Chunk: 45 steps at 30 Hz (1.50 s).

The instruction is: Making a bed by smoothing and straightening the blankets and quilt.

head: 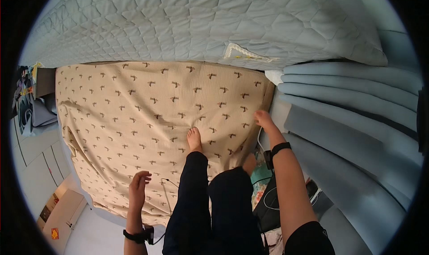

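A beige fitted-looking sheet point(144, 97) with a repeated small dark bird-like print covers the bed before me, wrinkled towards its left and near edges. My bare foot point(194, 139) rests on it, below a dark trouser leg point(194, 181). My left hand point(137, 186) hovers over the near part of the sheet, fingers loosely bent, nothing in them. Beside the sheet's right edge is my right hand point(264, 118), its fingers curled; whether they pinch the cloth is unclear. Each wrist wears a black strap with a small device point(149, 234) and a cable.
A grey quilted padded surface point(150, 23) rises along the far side. Blue-grey channelled upholstery point(348, 87) borders the right. A white cable point(269, 204) and a black bag-like item point(271, 211) lie at the near right. Grey cloth point(40, 114) and a pale cabinet point(63, 208) stand left.
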Motion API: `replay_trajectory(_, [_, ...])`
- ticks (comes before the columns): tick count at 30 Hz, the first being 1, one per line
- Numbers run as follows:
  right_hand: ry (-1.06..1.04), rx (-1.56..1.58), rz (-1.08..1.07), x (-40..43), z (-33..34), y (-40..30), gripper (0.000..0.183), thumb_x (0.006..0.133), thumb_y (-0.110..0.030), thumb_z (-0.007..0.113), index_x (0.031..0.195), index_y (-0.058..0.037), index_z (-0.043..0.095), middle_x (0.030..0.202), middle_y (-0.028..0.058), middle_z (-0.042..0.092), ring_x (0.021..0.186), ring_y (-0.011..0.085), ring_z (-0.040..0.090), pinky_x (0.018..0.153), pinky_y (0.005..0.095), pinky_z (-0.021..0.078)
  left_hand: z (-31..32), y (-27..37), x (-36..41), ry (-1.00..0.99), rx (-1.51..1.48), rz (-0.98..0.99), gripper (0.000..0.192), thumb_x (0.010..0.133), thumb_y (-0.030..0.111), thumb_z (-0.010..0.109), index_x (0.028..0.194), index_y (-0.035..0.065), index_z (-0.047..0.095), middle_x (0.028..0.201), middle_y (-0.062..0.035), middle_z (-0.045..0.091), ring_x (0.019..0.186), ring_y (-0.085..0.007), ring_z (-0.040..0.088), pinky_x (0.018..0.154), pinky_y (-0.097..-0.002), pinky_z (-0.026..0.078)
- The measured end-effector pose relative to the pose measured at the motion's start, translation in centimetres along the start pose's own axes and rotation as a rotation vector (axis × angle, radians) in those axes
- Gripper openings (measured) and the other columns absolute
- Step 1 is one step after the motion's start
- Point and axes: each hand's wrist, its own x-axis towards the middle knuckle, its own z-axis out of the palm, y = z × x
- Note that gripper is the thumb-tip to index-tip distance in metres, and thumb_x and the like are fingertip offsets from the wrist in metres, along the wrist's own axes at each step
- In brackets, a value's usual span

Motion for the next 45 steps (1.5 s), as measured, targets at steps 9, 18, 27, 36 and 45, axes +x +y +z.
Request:
replay_trajectory(9, [0.026,-0.235,-0.025,6.1,3.0,-0.2,0.029,0.085,-0.024,0.046,0.100,-0.0016,0.054,0.096,0.0120,0.060,0.087,0.0271,0.057,0.075,0.0377,0.0442,4.3,-0.2,21.0,-0.076,0.291,0.255,0.018,0.085,0.008,0.042,0.094,0.0017,0.055,0.084,-0.0089,0.061,0.074,-0.0168,0.058,0.067,-0.0272,0.045])
replay_trajectory(18, [0.605,-0.215,0.135,19.9,2.3,3.5,0.055,0.079,-0.037,0.052,0.110,0.0070,0.042,0.106,0.0236,0.052,0.095,0.0355,0.052,0.080,0.0414,0.0432,18.9,-0.3,48.6,0.017,1.039,0.376,0.059,0.083,0.023,0.046,0.134,0.0155,0.017,0.086,-0.0214,0.059,0.078,-0.0367,0.057,0.069,-0.0444,0.046])
replay_trajectory(27, [0.521,-0.595,0.082,24.0,-10.7,12.6,0.046,0.077,-0.034,0.057,0.105,0.0019,0.051,0.102,0.0178,0.056,0.093,0.0301,0.054,0.075,0.0400,0.0452,25.6,3.6,47.8,-0.059,0.776,0.190,0.029,0.085,0.026,0.042,0.099,0.0000,0.043,0.064,-0.0156,0.058,0.062,-0.0278,0.059,0.062,-0.0413,0.047])
replay_trajectory(36, [0.855,-1.225,0.058,24.9,-18.3,14.2,0.037,0.075,-0.029,0.054,0.106,-0.0109,0.053,0.104,0.0081,0.055,0.094,0.0226,0.051,0.077,0.0358,0.0409,23.9,3.5,49.9,-0.096,0.246,0.153,0.046,0.090,0.035,0.031,0.100,-0.0075,0.044,0.067,-0.0179,0.057,0.060,-0.0221,0.058,0.055,-0.0307,0.047])
replay_trajectory(45, [0.354,-0.229,0.000,19.3,3.0,1.9,0.055,0.085,-0.023,0.047,0.128,0.0032,0.024,0.126,0.0256,0.033,0.115,0.0282,0.039,0.082,0.0412,0.0430,23.9,-0.8,48.8,0.123,0.917,0.316,0.067,0.082,0.026,0.052,0.133,0.0065,0.012,0.139,-0.0143,0.013,0.125,-0.0340,0.022,0.095,-0.0540,0.027])
